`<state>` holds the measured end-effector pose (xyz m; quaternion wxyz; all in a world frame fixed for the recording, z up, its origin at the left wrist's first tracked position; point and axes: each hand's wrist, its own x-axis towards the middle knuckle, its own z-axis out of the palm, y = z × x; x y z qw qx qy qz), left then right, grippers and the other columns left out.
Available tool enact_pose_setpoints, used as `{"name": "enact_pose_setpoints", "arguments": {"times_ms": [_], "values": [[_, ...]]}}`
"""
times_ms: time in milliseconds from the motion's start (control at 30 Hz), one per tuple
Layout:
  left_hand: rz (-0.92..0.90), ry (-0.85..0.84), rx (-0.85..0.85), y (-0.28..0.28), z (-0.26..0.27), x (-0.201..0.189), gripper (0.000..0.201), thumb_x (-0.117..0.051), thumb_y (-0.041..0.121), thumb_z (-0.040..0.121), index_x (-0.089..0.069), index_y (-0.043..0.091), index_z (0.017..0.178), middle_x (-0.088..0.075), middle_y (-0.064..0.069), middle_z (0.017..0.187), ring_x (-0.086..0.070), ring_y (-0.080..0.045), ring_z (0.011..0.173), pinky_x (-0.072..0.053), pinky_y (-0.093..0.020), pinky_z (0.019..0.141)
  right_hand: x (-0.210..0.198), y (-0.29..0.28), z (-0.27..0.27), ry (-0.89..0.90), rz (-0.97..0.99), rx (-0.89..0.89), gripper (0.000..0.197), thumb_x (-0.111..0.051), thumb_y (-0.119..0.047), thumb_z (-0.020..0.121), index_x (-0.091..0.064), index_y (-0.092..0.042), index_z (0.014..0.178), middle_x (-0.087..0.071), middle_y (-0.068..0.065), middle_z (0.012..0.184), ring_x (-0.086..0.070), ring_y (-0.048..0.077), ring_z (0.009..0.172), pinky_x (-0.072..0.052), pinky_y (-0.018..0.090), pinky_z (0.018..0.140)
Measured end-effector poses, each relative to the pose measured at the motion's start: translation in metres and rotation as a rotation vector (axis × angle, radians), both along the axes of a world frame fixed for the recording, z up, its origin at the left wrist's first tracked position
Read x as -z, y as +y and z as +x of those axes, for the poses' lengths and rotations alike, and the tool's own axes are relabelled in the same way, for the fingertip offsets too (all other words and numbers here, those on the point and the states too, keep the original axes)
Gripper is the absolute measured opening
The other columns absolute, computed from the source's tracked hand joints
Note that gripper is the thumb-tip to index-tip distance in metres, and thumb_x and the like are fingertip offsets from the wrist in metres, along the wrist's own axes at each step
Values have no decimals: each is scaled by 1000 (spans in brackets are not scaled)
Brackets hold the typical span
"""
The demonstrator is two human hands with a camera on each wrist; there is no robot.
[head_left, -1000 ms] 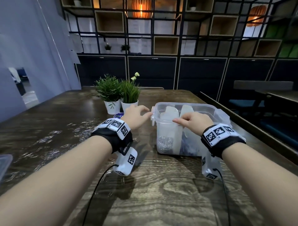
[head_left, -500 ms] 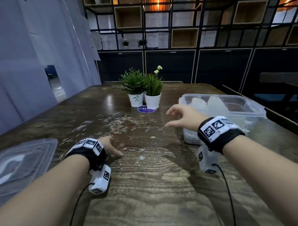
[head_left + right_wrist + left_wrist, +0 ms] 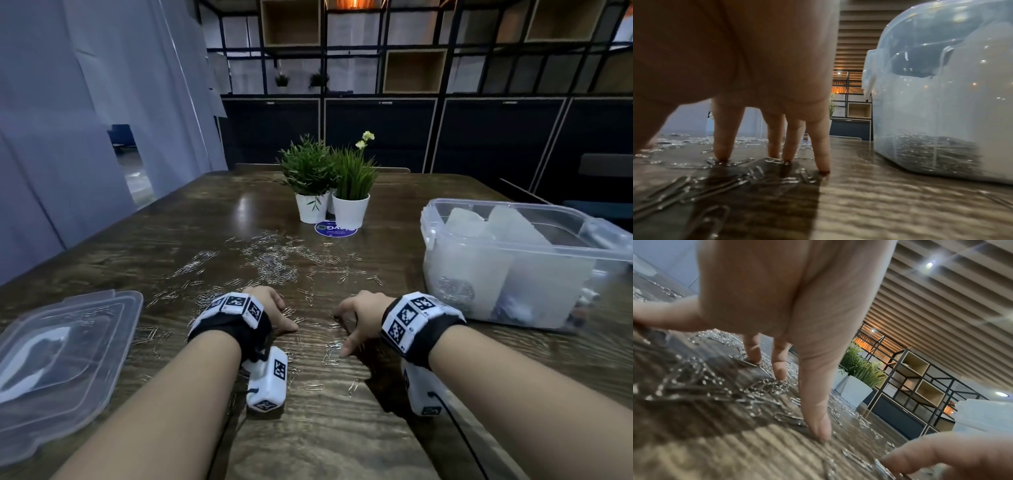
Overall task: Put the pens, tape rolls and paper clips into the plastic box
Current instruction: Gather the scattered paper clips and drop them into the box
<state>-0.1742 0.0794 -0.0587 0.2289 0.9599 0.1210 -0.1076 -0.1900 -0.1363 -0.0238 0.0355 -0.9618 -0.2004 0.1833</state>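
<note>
Two hands are down on the wooden table [image 3: 342, 428], fingertips planted among the scattered paper clips [image 3: 270, 263]. Left hand [image 3: 270, 308] sits at about seven o'clock from the table's middle; its fingers [image 3: 816, 418] are spread and nearly straight, tips touching the wood with clips under and beside them, nothing gripped. Right hand [image 3: 359, 317] is just beside it at about five o'clock — its fingers [image 3: 723, 138] point straight down, tips resting on or against single clips, thumb set apart, palm arched and holding nothing.

Most clips lie loose in a wide patch from the hands out toward twelve o'clock, thickest in the middle of the table. A further heap of clips lies inside the plastic box [image 3: 513, 274], which stands open at three o'clock, near the right hand but not touching it; pale bagged items fill its upper part. Whether pens or tape rolls are in there cannot be made out.

At nine o'clock lies the clear lid [image 3: 61, 359], flat on the table. Two potted plants [image 3: 329, 185] stand at twelve o'clock — a round blue sticker [image 3: 335, 229] just in front of them.
</note>
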Motion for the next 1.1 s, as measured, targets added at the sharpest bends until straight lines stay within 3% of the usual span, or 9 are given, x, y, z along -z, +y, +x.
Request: {"name": "enact_pose_setpoints", "arguments": {"times_ms": [200, 267, 400, 500, 600, 733, 933, 1000, 1100], "values": [[6, -5, -9, 1, 18, 8, 28, -87, 30, 66, -60, 25, 73, -66, 2, 90, -60, -15, 87, -49, -26, 83, 2, 21, 4, -36, 62, -99, 50, -81, -33, 76, -65, -21, 121, -49, -7, 103, -56, 20, 110, -45, 29, 87], [35, 18, -4, 2, 21, 11, 19, -82, 30, 73, -68, 20, 84, -68, 0, 97, -62, -16, 92, -49, -27, 87, 5, 26, 6, -41, 88, -112, 40, -82, -27, 76, -69, -20, 113, -53, -9, 97, -57, 16, 95, -44, 27, 80], [69, 44, -55, 4, 29, 19, 38, -77, 34, 76, -70, 12, 106, -70, -3, 110, -64, -20, 106, -51, -32, 93, 12, 24, 10, -57, 160, -93, 21, -82, -18, 75, -75, -14, 95, -63, -6, 84, -60, 13, 85, -47, 25, 76], [93, 148, -55, 6, 39, 24, 37, -74, 42, 78, -69, 17, 105, -68, 5, 115, -61, -12, 110, -46, -29, 101, 11, 21, 11, -39, 112, -126, 16, -76, -14, 82, -75, -9, 97, -71, 1, 92, -58, 11, 84, -44, 22, 74], [137, 132, -59, 4, 41, 19, 31, -78, 40, 75, -74, 18, 96, -71, 3, 102, -65, -16, 101, -49, -33, 97, 10, 21, 12, -10, 112, -128, 17, -73, -14, 85, -75, -9, 101, -72, 5, 102, -58, 11, 86, -44, 22, 80], [175, 157, -32, 4, 40, 22, 35, -74, 43, 77, -72, 18, 102, -71, 4, 104, -65, -15, 101, -49, -32, 97, 10, 24, 11, 18, 54, -108, 20, -68, -18, 89, -73, -13, 108, -70, 4, 114, -64, 19, 99, -48, 26, 91], [244, 126, -37, 1, 34, 17, 33, -66, 44, 83, -71, 21, 107, -69, 6, 110, -63, -13, 103, -50, -27, 92, 14, 18, 12, -17, 116, -36, 19, -67, -12, 86, -73, -14, 104, -71, 6, 107, -58, 12, 83, -51, 24, 74], [239, 118, -60, 0, 27, 12, 33, -65, 47, 84, -71, 23, 106, -68, 8, 110, -63, -14, 100, -50, -25, 85, 9, 20, 10, 21, 135, -9, 17, -68, -5, 85, -75, -13, 98, -72, 7, 108, -59, 14, 84, -46, 18, 63], [278, 102, -47, -3, 22, 8, 35, -62, 48, 86, -69, 20, 105, -65, 8, 117, -62, -13, 106, -47, -25, 83, 6, 18, 4, 22, 116, -59, 25, -65, -5, 87, -65, -24, 71, -72, 3, 110, -65, 16, 94, -47, 19, 78]]}}
